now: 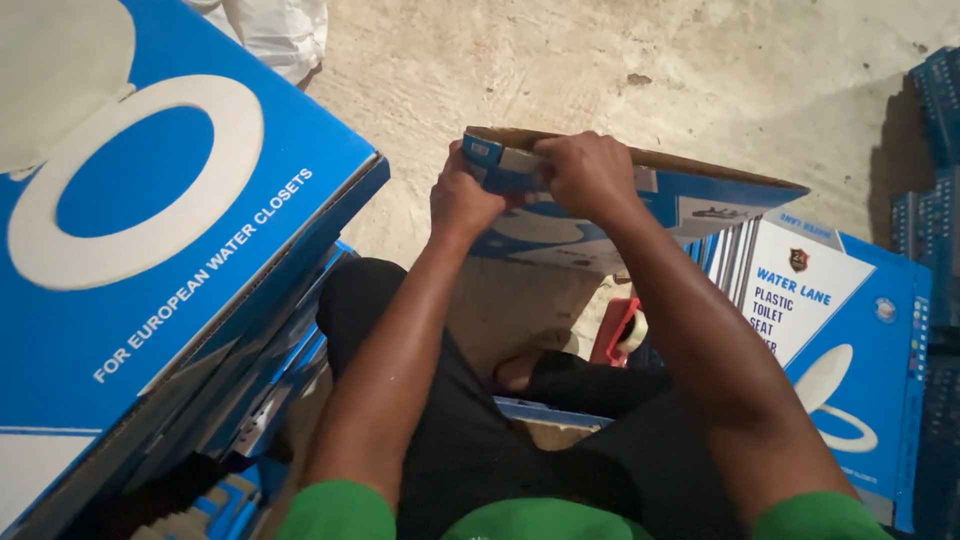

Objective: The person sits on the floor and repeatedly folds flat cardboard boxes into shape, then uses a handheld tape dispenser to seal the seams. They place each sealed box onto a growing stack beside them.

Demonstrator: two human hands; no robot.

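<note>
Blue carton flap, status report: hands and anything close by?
Both hands on blue carton flap: left hand, right hand pinching its top edge. Red tape dispenser below, apart.

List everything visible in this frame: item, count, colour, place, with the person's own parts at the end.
carton being folded: one, blue and white with a brown inside, centre, held at its top edge
stack of flat cartons: several, blue with a white ring picture, left
printed carton: one, blue and white, right
tape dispenser: one, red, on the floor under the held carton
crates: dark blue, far right edge
white sack: one, top left
concrete floor: grey, top
left hand: gripping the carton's edge
right hand: gripping the same edge
</note>
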